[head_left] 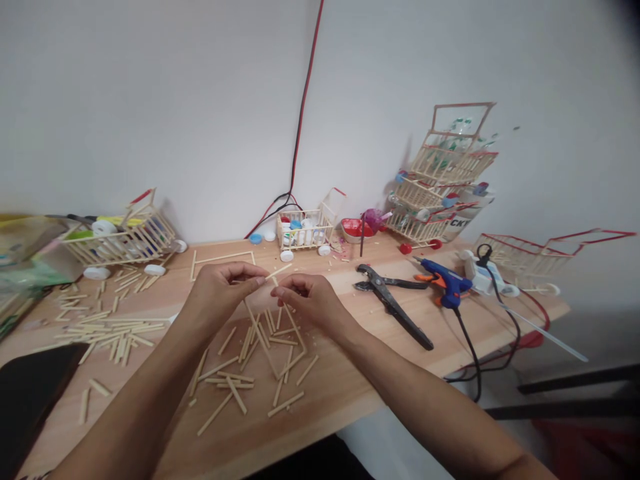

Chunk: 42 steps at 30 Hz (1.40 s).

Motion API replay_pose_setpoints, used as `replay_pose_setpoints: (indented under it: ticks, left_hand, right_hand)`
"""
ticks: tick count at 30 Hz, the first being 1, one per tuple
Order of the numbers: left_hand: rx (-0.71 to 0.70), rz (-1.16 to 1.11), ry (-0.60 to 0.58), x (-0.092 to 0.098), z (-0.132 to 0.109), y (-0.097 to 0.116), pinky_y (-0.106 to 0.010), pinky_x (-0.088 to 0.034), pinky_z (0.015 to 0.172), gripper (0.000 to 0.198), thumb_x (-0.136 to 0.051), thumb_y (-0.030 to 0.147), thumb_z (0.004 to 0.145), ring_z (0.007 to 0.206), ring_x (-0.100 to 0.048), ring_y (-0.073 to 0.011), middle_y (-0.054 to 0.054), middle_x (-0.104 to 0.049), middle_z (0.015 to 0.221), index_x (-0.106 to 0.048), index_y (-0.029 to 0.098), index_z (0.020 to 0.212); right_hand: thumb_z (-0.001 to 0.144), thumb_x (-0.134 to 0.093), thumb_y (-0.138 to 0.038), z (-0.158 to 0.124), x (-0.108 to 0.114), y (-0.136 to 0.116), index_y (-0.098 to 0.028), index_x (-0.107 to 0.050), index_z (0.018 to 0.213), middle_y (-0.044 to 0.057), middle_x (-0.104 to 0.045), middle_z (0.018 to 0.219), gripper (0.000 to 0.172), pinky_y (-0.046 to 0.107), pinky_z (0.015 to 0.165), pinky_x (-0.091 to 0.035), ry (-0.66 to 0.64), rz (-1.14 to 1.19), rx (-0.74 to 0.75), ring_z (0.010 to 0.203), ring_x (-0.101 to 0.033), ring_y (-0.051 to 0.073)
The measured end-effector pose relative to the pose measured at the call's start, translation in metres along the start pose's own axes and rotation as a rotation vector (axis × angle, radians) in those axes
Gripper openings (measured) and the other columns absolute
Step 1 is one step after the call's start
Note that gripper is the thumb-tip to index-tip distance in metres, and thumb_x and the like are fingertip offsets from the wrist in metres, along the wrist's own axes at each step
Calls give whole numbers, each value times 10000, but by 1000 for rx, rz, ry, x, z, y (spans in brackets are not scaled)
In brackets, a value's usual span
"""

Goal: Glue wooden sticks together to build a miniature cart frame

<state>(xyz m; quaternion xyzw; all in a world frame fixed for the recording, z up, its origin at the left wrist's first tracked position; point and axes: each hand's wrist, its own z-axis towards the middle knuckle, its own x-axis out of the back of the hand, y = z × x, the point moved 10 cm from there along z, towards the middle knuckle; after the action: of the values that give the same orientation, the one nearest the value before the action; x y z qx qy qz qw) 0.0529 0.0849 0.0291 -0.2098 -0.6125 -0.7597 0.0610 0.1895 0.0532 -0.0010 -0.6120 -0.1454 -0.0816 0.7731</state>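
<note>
My left hand (223,290) is closed in a pinch on a short wooden stick (279,271), whose free end points right. Close beside it, my right hand (313,300) has its thumb and fingers closed on the upper part of a thin rectangular stick frame (262,339). The frame hangs tilted below both hands; its top edge is partly hidden by the fingers. Under it, several loose cut sticks (235,393) lie scattered on the wooden table (340,400). Another stick outline (225,257) lies flat behind my left hand.
Pliers (393,303) and a blue glue gun (450,287) with its cable lie at right. Small stick carts stand along the wall: one left (125,243), one central (305,230), a stack (430,193) at right. A dark flat object (35,400) lies front left, near a stick pile (115,333).
</note>
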Motion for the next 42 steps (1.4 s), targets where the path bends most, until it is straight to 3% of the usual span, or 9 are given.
replay_pose_setpoints:
  ticks: [42]
  left_hand:
    - [-50,50,2,0,-1,7,-305,-485,698,191,-697,344,642,736,-655,-208,-53,-744,776,-742,184,735]
  right_hand:
    - [804,-588,-307,0,-1,2,-142,-685,718,-3,-621,643,209,192,511,-306,-29,-13,0,547,-442,76]
